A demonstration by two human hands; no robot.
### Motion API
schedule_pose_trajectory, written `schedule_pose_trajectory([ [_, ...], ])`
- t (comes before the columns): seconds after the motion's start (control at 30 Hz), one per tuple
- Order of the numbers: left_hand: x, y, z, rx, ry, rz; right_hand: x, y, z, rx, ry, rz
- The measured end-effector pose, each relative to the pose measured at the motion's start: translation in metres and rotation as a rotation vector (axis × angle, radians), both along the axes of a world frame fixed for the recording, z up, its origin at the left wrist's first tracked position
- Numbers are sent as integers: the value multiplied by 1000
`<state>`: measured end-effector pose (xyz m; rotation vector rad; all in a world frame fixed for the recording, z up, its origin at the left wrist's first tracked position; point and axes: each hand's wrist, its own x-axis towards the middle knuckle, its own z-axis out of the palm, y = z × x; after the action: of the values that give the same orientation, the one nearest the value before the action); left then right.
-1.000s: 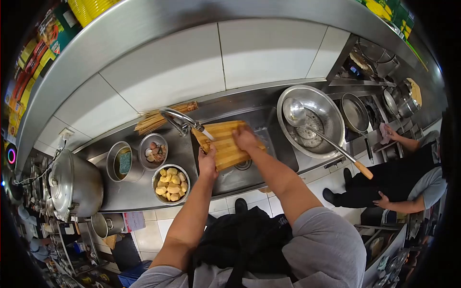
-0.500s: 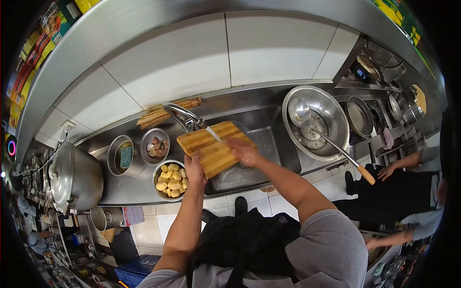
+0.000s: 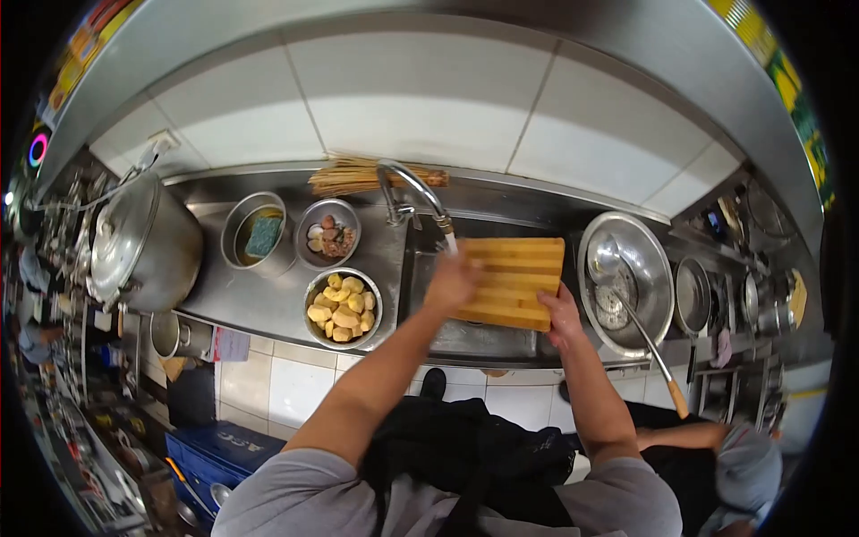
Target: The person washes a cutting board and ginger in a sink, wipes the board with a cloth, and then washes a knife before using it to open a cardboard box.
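A striped wooden cutting board (image 3: 514,277) is held tilted over the sink (image 3: 420,327). My right hand (image 3: 561,315) grips its right edge, with the thumb on the upper face. My left hand (image 3: 454,282) lies over the board's left end, its fingers smeared by motion. Directly above that hand, water runs from the curved faucet (image 3: 416,183). To the left on the steel counter is a bowl of peeled potatoes (image 3: 342,309).
A metal bowl with small food pieces (image 3: 328,234) and a pot holding a green scouring pad (image 3: 262,234) stand left. Farther left is a large lidded pot (image 3: 148,242). Right of the sink, a big basin (image 3: 658,259) holds a long-handled ladle (image 3: 640,322). Another person (image 3: 743,465) is at lower right.
The board has turned, and the hands have swapped: my right hand now grips its right edge, while my left has left its grip for the board's surface under the water. The view has shifted.
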<state>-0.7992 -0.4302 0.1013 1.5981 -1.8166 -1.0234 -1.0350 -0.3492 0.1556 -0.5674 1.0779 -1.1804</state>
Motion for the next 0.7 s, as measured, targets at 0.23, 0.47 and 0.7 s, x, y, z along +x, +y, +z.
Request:
schedule_pose_trajectory([
  [0.23, -68, -3, 11, -43, -128, -153, 16, 33, 34, -85, 242, -77],
  [0.47, 46, -43, -42, 340, 361, 14, -8, 54, 37, 15, 45, -218],
  [0.7, 87, 46, 37, 468, 1069, 305, -21, 0, -99, 164, 339, 212],
])
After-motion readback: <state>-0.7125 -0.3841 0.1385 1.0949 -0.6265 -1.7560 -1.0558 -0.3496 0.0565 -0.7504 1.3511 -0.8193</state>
